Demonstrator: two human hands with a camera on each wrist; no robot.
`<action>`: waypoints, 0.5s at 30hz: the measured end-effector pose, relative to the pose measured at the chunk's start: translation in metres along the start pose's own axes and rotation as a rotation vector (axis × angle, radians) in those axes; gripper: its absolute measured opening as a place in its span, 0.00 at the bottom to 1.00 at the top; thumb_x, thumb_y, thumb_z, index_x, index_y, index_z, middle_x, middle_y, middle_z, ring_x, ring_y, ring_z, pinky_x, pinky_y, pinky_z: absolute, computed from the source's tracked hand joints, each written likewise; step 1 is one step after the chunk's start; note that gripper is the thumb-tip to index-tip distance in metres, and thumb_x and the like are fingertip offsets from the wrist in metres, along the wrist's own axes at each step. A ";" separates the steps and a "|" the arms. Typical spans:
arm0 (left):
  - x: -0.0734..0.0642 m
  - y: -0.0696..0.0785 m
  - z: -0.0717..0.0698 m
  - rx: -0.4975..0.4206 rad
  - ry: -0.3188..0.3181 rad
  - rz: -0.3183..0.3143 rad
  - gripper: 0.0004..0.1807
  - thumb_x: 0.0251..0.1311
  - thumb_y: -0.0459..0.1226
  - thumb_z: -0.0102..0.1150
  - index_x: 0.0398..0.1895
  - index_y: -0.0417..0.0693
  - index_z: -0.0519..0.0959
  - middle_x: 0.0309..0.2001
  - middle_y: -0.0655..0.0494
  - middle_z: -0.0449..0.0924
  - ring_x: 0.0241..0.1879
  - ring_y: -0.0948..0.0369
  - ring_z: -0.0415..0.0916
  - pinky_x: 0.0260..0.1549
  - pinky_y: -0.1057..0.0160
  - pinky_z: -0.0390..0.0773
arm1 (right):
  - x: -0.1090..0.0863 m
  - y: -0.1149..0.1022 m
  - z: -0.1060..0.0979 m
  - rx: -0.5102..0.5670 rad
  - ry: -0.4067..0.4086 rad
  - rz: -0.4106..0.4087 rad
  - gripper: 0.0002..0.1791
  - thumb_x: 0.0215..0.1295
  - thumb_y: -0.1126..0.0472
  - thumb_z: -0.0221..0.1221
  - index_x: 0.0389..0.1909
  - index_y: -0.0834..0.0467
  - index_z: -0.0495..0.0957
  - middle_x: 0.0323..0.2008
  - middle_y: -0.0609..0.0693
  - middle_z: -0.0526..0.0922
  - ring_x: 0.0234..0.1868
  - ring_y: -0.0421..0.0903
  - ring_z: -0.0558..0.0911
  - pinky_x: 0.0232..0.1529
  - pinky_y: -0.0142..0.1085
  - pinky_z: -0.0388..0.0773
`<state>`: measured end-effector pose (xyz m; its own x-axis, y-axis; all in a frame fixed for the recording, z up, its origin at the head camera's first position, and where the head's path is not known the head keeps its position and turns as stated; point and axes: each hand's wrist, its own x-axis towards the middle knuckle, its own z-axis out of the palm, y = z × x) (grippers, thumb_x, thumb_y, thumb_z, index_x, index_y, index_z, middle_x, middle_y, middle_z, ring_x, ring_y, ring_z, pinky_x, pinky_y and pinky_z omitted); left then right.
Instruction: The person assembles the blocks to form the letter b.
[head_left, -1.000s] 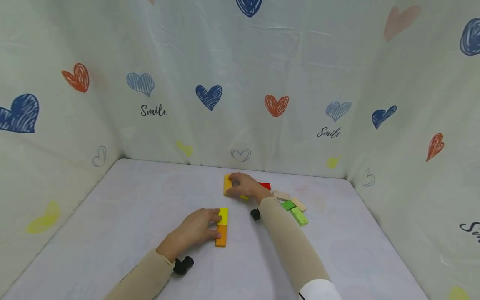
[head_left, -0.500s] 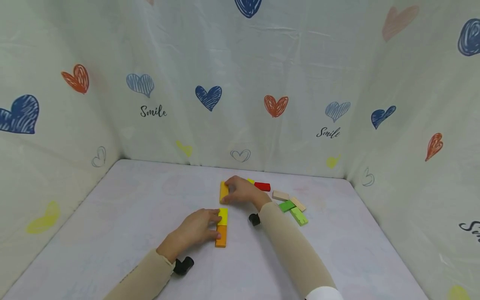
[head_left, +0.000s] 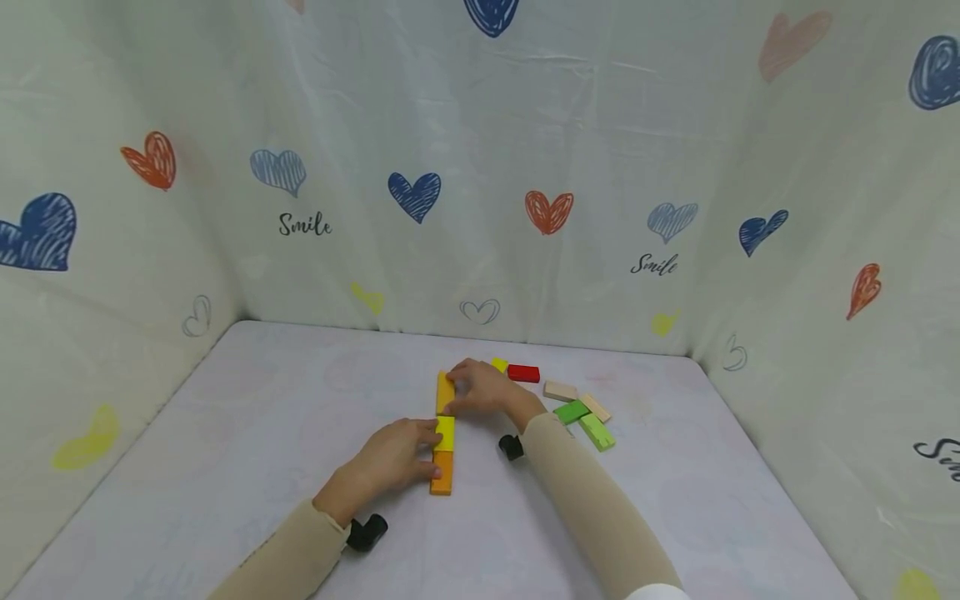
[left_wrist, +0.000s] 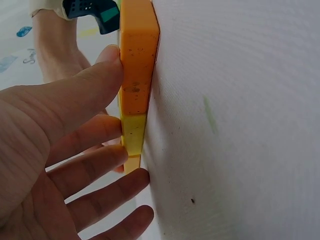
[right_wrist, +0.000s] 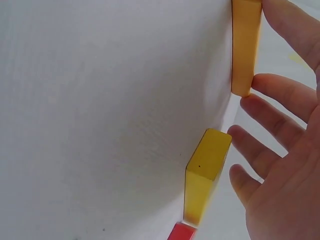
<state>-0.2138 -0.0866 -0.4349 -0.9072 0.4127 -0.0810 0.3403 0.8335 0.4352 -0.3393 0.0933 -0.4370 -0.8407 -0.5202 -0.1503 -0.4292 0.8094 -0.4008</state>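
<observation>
In the head view my left hand (head_left: pixel 393 457) lies along the left side of a short row of blocks. Its thumb touches an orange block (head_left: pixel 443 481), and a fingertip touches the yellow block (head_left: pixel 447 434) beyond it; the other fingers are spread out straight in the left wrist view. My right hand (head_left: pixel 486 388) holds a light orange block (right_wrist: pixel 245 50) from the right, thumb toward its near end and fingers at its far end. That block lies in line with the yellow one, its near end right at the yellow block's far end.
Right of the row, another yellow block (right_wrist: pixel 206 162) lies beside a red block (head_left: pixel 523 373), partly hidden by the right hand in the head view. Further right are two pale wood blocks (head_left: pixel 560 391), a green block (head_left: pixel 572 412) and a light green block (head_left: pixel 597 432).
My right hand has brought the light orange block nearer and slightly left, closing the gap to the yellow block. The left hand has stayed in place on the row.
</observation>
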 end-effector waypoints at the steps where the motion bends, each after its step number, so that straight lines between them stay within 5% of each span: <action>1: 0.000 0.000 0.000 0.004 0.002 0.000 0.27 0.49 0.47 0.71 0.52 0.46 0.82 0.61 0.51 0.74 0.61 0.49 0.69 0.60 0.47 0.68 | -0.001 0.000 0.000 0.004 -0.001 -0.001 0.38 0.52 0.39 0.67 0.64 0.47 0.72 0.63 0.44 0.69 0.63 0.46 0.68 0.65 0.45 0.65; 15: 0.000 0.000 0.001 0.027 0.003 0.004 0.27 0.49 0.48 0.71 0.53 0.47 0.81 0.61 0.52 0.73 0.61 0.49 0.69 0.59 0.47 0.68 | -0.005 -0.001 0.002 0.033 0.003 0.012 0.37 0.52 0.40 0.68 0.63 0.46 0.72 0.62 0.43 0.70 0.61 0.45 0.68 0.65 0.44 0.65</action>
<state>-0.2133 -0.0860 -0.4357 -0.9066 0.4148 -0.0772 0.3501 0.8417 0.4111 -0.3340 0.0941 -0.4377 -0.8464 -0.5102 -0.1528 -0.4084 0.8059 -0.4286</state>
